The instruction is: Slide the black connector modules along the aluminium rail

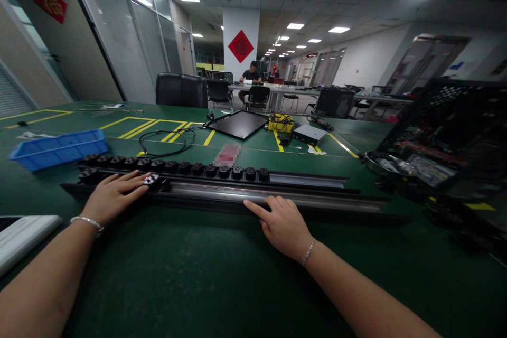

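Observation:
A long black channel with a bare metal inside [214, 194] lies across the table in front of me. Over its left end my left hand [113, 193] rests palm down, fingers stretched out and touching a small round socket-like piece with a pale face [151, 180]. Whatever sits under that palm is hidden. My right hand [285, 226] is at the near edge of the channel's middle, its index finger extended against the edge and the others loosely bent, holding nothing. Just behind runs a second channel [312, 180], with a row of black socket-like pieces [198, 169] along it.
A blue bin [59, 149] stands at the left, with a looped black cable [166, 142] behind the channels. Farther back are a dark flat panel [240, 124], a yellow box with cables [280, 122] and a grey box [309, 134]. An open dark equipment case [447, 132] fills the right.

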`<state>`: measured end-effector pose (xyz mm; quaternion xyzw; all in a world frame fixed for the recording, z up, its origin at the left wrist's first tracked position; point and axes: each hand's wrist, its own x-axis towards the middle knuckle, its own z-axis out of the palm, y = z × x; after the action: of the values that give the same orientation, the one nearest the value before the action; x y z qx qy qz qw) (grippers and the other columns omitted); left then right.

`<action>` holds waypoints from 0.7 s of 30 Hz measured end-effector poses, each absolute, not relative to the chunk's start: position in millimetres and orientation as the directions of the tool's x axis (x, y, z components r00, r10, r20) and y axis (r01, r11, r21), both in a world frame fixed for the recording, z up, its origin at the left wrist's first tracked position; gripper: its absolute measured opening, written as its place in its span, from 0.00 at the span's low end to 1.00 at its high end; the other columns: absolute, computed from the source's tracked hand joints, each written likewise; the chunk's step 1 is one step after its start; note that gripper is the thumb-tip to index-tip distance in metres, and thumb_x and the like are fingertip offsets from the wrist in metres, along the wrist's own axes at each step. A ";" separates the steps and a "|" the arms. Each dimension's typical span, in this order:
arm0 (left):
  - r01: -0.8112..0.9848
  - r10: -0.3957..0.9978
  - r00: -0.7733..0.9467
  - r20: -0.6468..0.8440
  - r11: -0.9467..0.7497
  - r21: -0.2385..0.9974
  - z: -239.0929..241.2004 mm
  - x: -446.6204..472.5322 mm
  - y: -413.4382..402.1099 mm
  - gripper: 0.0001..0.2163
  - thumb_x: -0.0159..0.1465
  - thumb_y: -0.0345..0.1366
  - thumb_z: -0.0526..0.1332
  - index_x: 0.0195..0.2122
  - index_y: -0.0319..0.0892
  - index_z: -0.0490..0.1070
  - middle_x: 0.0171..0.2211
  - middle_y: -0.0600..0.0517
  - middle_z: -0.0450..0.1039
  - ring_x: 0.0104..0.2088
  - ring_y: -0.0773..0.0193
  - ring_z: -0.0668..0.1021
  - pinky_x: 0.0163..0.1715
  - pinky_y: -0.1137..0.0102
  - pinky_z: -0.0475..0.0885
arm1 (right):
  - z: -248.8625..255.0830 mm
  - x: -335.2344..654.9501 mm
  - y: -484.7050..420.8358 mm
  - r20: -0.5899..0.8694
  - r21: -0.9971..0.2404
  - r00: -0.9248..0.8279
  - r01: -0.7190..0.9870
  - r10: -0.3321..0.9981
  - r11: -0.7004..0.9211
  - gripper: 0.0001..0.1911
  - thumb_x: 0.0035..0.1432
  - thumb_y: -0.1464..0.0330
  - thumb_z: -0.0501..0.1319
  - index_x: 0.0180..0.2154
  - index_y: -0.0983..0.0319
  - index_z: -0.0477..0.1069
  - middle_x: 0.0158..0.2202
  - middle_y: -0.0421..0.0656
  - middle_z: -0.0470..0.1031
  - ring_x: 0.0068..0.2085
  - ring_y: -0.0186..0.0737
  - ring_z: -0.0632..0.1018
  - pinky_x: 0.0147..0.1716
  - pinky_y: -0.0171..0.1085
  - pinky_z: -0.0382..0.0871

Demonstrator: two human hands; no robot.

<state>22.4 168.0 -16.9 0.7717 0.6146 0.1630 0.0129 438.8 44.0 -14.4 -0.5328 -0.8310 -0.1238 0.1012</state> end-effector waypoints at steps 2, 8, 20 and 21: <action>0.947 0.951 0.195 0.238 -0.246 0.207 -17.0 22.5 167.8 0.25 0.57 0.53 0.48 0.51 0.49 0.70 0.56 0.53 0.67 0.62 0.57 0.61 0.59 0.55 0.51 | -14.2 438.6 43.8 0.299 0.096 -0.412 0.911 0.861 0.402 0.31 0.59 0.69 0.53 0.62 0.45 0.52 0.43 0.45 0.69 0.41 0.41 0.66 0.38 0.40 0.54; 0.956 0.948 0.193 0.253 -0.240 0.171 -16.3 25.2 166.0 0.24 0.58 0.50 0.49 0.51 0.49 0.70 0.55 0.53 0.67 0.61 0.56 0.61 0.59 0.54 0.51 | -14.2 438.5 43.6 0.300 0.103 -0.412 0.911 0.860 0.400 0.30 0.59 0.69 0.52 0.62 0.44 0.52 0.43 0.45 0.69 0.40 0.41 0.66 0.38 0.39 0.54; 0.952 0.935 0.219 0.278 -0.267 0.149 -18.8 23.7 167.0 0.26 0.58 0.53 0.46 0.52 0.48 0.69 0.55 0.53 0.68 0.61 0.57 0.62 0.58 0.55 0.53 | -15.8 439.7 44.6 0.303 0.107 -0.418 0.908 0.856 0.406 0.31 0.59 0.69 0.52 0.62 0.44 0.51 0.43 0.45 0.69 0.40 0.41 0.66 0.37 0.39 0.54; 0.951 0.934 0.222 0.280 -0.271 0.151 -18.8 23.6 167.1 0.27 0.58 0.53 0.46 0.52 0.48 0.69 0.55 0.53 0.68 0.61 0.57 0.62 0.58 0.55 0.54 | -15.9 439.7 44.7 0.304 0.108 -0.417 0.908 0.856 0.404 0.31 0.59 0.69 0.52 0.62 0.44 0.51 0.43 0.45 0.69 0.40 0.41 0.66 0.37 0.39 0.53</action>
<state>23.6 167.1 -18.8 0.7813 0.6030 0.1590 -0.0262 439.7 44.7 -15.9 -0.5303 -0.8319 -0.1290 0.1003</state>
